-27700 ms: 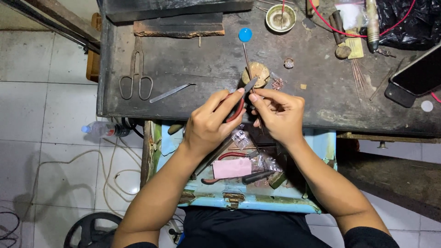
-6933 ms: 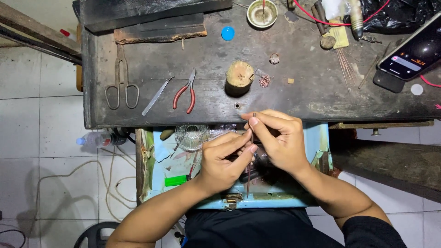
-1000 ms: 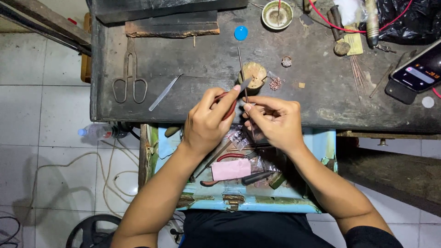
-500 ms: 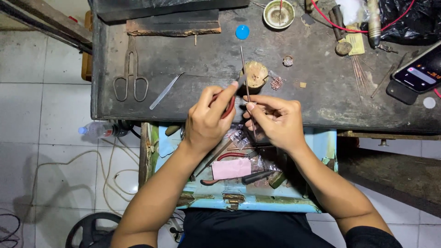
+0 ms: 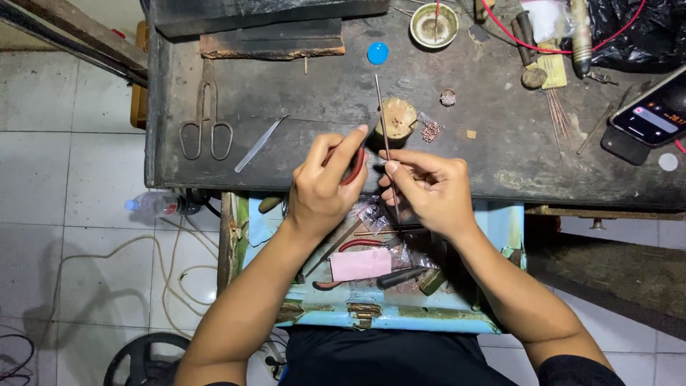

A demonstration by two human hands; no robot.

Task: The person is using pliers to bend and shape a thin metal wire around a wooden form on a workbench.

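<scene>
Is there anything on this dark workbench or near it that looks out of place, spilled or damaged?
Two things stand out. A clear plastic bottle with a blue cap lies on its side on the white tiled floor, left of the scarred dark workbench. A small heap of tiny coppery rings lies loose beside the round wooden stump.

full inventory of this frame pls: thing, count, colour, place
thin metal rod: 1, grey, upright between both hands
red-handled pliers: 1, in left hand
wooden stump: 1, tan, bench centre
small rings: a pile, coppery, right of stump
shears: 1, dark metal, bench left
tweezers: 1, silver, right of shears
blue cap: 1, bench top
bowl: 1, pale, bench top
phone: 1, black, right edge
workbench: 1, dark
tool drawer: 1, light blue, below bench
plastic bottle: 1, clear, floor left
left hand: grip shut on pliers
right hand: grip pinching rod
</scene>
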